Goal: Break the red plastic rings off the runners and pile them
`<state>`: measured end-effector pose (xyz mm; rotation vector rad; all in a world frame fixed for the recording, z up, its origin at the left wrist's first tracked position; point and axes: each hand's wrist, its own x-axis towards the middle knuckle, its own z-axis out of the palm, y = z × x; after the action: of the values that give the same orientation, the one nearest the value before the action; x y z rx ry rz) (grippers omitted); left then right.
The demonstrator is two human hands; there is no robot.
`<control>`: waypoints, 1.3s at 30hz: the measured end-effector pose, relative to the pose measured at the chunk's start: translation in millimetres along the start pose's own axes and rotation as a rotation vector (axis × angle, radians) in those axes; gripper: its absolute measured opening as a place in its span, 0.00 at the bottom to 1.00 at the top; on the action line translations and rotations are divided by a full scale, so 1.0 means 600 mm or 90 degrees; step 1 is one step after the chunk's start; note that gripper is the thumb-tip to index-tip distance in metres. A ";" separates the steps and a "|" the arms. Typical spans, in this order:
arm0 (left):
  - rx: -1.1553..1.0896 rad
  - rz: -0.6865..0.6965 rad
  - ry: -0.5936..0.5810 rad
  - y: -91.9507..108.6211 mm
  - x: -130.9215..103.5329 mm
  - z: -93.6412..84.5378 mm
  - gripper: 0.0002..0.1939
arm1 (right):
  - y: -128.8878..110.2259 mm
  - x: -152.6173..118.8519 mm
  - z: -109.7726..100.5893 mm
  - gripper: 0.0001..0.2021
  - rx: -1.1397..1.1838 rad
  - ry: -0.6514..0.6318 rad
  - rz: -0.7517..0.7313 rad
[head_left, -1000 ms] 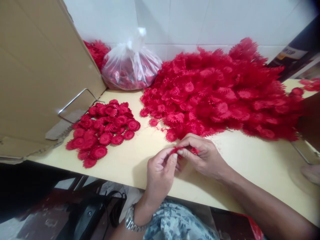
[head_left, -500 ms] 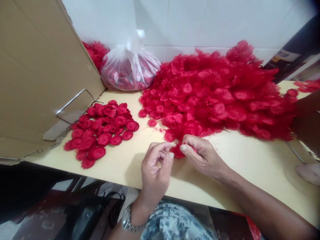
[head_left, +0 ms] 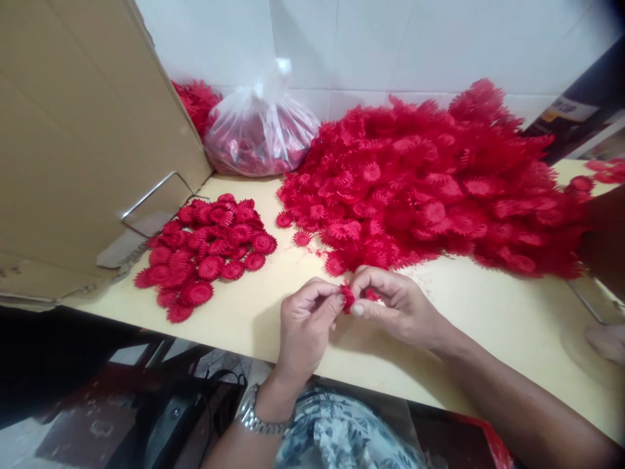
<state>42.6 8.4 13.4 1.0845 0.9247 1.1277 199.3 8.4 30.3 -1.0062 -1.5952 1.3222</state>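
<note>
My left hand (head_left: 310, 319) pinches a small red notched paper disc (head_left: 347, 298) between thumb and forefinger. From the other side my right hand (head_left: 395, 305) meets it with bent fingers, thumb and forefinger close to the disc's right edge. A bit of red shows under the right fingers; whether they grip it is hard to see. Beyond the hands spreads a large heap of similar red fringed discs (head_left: 420, 189). To the left lies a smaller pile of thicker red discs (head_left: 208, 251) with toothed rims.
A knotted clear plastic bag (head_left: 263, 137) with red pieces inside stands by the tiled wall (head_left: 351, 45). At left rises a cardboard box (head_left: 88, 143) with a bent metal wire (head_left: 151, 198). Another person's hand (head_left: 605, 340) shows at the right table edge.
The left thumb and forefinger have closed on the red disc, and my hands have come together. The view has shifted slightly, moving the piles to the right in the picture.
</note>
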 end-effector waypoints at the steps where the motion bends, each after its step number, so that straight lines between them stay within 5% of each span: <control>1: -0.013 -0.004 -0.001 0.000 0.000 0.001 0.03 | 0.000 0.000 0.000 0.09 -0.024 0.012 -0.013; 5: -0.074 -0.006 0.023 0.003 0.002 0.003 0.04 | 0.004 -0.001 -0.002 0.09 -0.031 0.028 -0.020; 10: -0.111 -0.029 0.160 0.016 0.013 -0.017 0.06 | 0.001 -0.001 -0.024 0.09 0.081 0.113 -0.008; 20: -0.041 -0.022 0.014 0.029 0.037 -0.001 0.06 | 0.001 0.005 -0.039 0.10 0.088 0.165 0.037; 25: 0.027 -0.008 -0.004 0.027 0.063 0.024 0.03 | -0.003 0.003 -0.070 0.08 -0.176 0.307 -0.027; 31: 0.183 0.007 -0.022 0.028 0.071 0.020 0.15 | -0.015 0.004 -0.098 0.11 -0.685 0.454 -0.160; 35: 0.199 0.006 0.059 0.032 0.053 -0.021 0.11 | -0.014 0.005 -0.073 0.12 -0.731 0.367 -0.267; 39: 0.214 0.047 0.100 0.032 0.033 -0.062 0.10 | 0.003 0.010 -0.029 0.15 -0.797 0.066 -0.317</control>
<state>6.9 35.9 22.7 1.3238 1.2386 1.1564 213.7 20.2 31.0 -1.1694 -2.3841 -0.1925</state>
